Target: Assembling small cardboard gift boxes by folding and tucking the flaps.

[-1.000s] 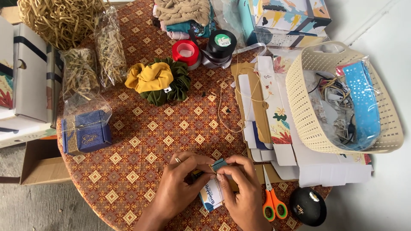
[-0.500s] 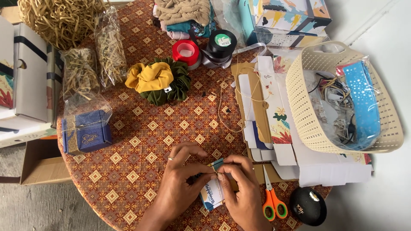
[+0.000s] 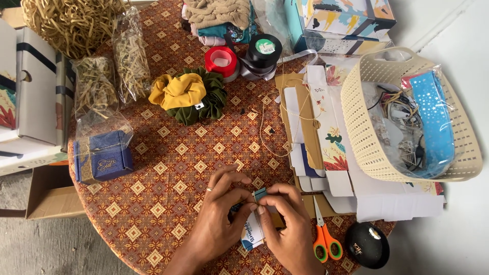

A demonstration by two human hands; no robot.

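Note:
My left hand and my right hand meet over the near edge of a round table with a brown patterned cloth. Together their fingertips pinch a small blue-edged tag or card. Under the hands lies a small white and blue packet, partly hidden. My left hand wears a ring. Orange-handled scissors lie just right of my right hand, and thin string trails across the cloth beyond the hands.
A cream perforated basket of bagged items stands at right on flat box blanks. Yellow and green scrunchies, red and black ribbon spools, a wrapped blue box, bags of shredded straw and a black round object surround the hands.
Both hands have stayed in place near the table's edge. The fingers have shifted slightly around the small blue-edged piece; nothing else has moved.

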